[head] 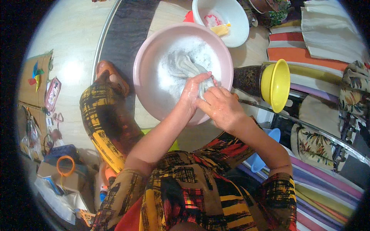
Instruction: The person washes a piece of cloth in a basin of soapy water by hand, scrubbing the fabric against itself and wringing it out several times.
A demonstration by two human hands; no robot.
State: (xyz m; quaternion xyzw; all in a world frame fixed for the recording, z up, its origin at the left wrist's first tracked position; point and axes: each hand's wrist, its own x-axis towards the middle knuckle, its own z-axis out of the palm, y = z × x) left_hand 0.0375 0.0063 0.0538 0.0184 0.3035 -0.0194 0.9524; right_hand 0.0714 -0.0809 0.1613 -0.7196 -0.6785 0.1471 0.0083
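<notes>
A large pale pink basin (146,95) stands on the floor in front of me, with white suds (202,49) across its water. A wet light grey cloth (185,65) trails from my hands into the foam, partly under it. My left hand (192,89) grips the bunched cloth with the thumb laid over it. Pressed against the same bunch from the right, my right hand (221,105) has its fingers curled over the cloth. Both hands are wet and meet above the basin's near right part. The cloth's lower end is hidden by the suds.
Behind the pink basin is a white tub (240,31) holding a yellow bar-like thing (221,29) and a red-and-white item (212,20). A yellow bowl (280,86) sits to the right. A blue plastic container (260,156) and striped fabric (323,179) lie nearer on the right.
</notes>
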